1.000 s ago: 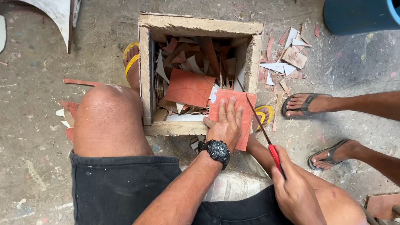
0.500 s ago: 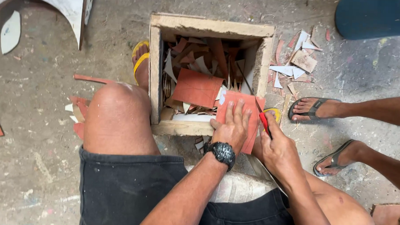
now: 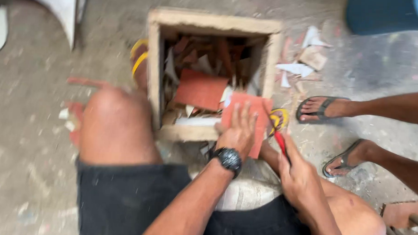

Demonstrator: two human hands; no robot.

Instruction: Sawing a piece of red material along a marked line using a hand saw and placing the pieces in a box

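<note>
My left hand point(image 3: 238, 131), with a black watch on the wrist, lies flat on a red-brown tile point(image 3: 245, 109) that rests over the near right corner of a wooden box point(image 3: 154, 74). My right hand point(image 3: 298, 174) grips a thin tool with a red handle point(image 3: 280, 142), its tip at the tile's right edge. The box holds several broken red and pale tile pieces point(image 3: 201, 87). The picture is blurred.
My bare knees flank the box; a yellow sandal point(image 3: 138, 59) shows at its left. Another person's sandalled feet point(image 3: 323, 107) stand at the right. Tile scraps point(image 3: 303, 60) lie past the box's right side, and a blue bin point(image 3: 388, 15) stands at the top right.
My right hand has moved up and left, bringing the red-handled tool from beside my thigh to the tile's right edge. My left hand stays on the tile.
</note>
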